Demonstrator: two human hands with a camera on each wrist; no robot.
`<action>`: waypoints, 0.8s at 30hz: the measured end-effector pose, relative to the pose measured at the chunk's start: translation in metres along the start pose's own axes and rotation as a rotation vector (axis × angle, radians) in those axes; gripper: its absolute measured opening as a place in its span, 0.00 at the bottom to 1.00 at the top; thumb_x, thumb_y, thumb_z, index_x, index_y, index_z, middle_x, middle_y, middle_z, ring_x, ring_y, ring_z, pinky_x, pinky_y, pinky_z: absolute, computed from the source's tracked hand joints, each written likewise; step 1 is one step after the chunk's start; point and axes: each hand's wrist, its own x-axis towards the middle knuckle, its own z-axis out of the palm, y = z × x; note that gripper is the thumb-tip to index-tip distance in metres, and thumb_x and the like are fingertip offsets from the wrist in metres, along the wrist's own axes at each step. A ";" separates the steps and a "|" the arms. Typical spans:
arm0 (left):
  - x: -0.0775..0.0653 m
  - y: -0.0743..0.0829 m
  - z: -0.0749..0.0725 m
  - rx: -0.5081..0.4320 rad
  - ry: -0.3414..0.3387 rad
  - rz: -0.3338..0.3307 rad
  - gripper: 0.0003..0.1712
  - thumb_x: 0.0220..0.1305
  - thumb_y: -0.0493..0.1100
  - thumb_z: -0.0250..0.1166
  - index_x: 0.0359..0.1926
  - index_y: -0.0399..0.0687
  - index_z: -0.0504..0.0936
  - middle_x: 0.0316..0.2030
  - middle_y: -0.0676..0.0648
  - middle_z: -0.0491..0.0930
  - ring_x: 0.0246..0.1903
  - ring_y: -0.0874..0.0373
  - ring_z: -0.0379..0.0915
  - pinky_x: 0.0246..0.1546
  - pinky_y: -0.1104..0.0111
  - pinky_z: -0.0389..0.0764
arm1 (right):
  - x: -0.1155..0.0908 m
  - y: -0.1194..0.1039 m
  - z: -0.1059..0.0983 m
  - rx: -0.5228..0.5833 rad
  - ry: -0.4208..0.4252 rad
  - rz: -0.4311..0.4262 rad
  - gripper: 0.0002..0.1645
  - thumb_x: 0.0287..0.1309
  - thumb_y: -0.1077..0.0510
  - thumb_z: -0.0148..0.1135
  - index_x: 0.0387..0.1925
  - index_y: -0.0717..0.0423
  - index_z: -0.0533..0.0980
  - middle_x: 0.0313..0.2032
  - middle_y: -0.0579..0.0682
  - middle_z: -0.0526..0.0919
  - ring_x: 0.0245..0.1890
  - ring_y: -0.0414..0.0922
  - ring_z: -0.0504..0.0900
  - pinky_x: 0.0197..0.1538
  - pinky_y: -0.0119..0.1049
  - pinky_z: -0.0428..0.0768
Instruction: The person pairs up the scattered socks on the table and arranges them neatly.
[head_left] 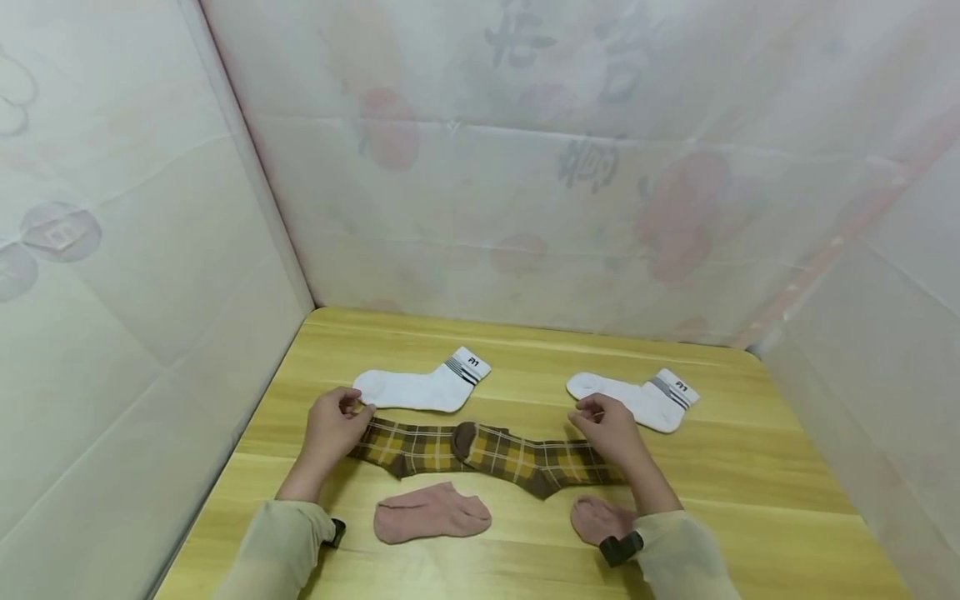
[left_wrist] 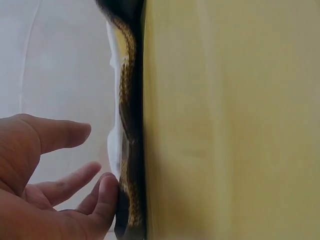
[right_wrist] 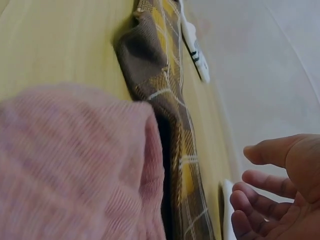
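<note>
Two brown-and-yellow plaid socks lie end to end in the head view; the toe of the right plaid sock (head_left: 517, 457) overlaps the left plaid sock (head_left: 431, 442). My left hand (head_left: 330, 433) is at the left end of the plaid pair. In the left wrist view its thumb and fingers stand apart, with one fingertip right at the sock's edge. Over the right plaid sock's far end is my right hand (head_left: 613, 432), fingers loosely bent and holding nothing. The right wrist view shows its thumb (right_wrist: 267, 152) separated from the fingers, beside the plaid sock (right_wrist: 185, 170).
Behind the plaid pair lie a left white sock (head_left: 408, 390) and a right white sock (head_left: 660, 407), both striped at the cuff. Nearer me are a left pink sock (head_left: 431, 512) and a right pink sock (head_left: 596, 518), partly under my right wrist. Fabric walls border the wooden table (head_left: 765, 467).
</note>
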 end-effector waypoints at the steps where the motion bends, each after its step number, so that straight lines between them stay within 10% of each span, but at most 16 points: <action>1: 0.001 -0.001 -0.001 -0.003 0.001 -0.005 0.23 0.71 0.39 0.69 0.59 0.27 0.80 0.48 0.33 0.82 0.43 0.47 0.79 0.45 0.61 0.82 | 0.001 -0.002 0.001 0.002 -0.003 -0.003 0.15 0.72 0.54 0.68 0.50 0.62 0.82 0.45 0.58 0.86 0.46 0.52 0.85 0.44 0.41 0.83; 24: -0.004 -0.011 -0.030 0.129 -0.008 0.005 0.26 0.72 0.42 0.69 0.62 0.24 0.78 0.56 0.25 0.78 0.54 0.34 0.78 0.55 0.42 0.82 | 0.011 -0.026 0.022 -0.025 -0.128 -0.059 0.18 0.74 0.54 0.65 0.55 0.63 0.82 0.44 0.56 0.85 0.46 0.51 0.84 0.44 0.45 0.84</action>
